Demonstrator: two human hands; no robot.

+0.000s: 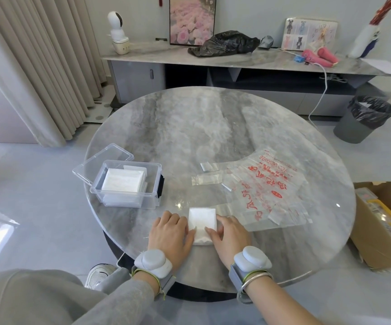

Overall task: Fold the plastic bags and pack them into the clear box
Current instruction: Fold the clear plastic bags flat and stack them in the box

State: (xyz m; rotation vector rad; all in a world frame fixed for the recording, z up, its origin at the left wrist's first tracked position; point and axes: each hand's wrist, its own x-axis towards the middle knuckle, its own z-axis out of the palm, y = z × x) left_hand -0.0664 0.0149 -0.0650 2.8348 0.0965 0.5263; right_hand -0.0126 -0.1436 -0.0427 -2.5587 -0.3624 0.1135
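A white plastic bag folded into a small rectangle (201,221) lies at the near edge of the round marble table (189,127). My left hand (172,233) rests flat against its left side, thumb on the bag. My right hand (230,233) presses on its right side with straight fingers. The clear box (126,184) stands to the left with its lid hinged open behind it and folded white bags stacked inside. Unfolded clear bags with red print (267,186) lie spread out to the right.
A cardboard box (382,226) sits on the floor at the right, a lined grey bin (363,119) beyond it. A sideboard behind the table carries a black bag (225,43). My shoe (98,275) shows below the table edge.
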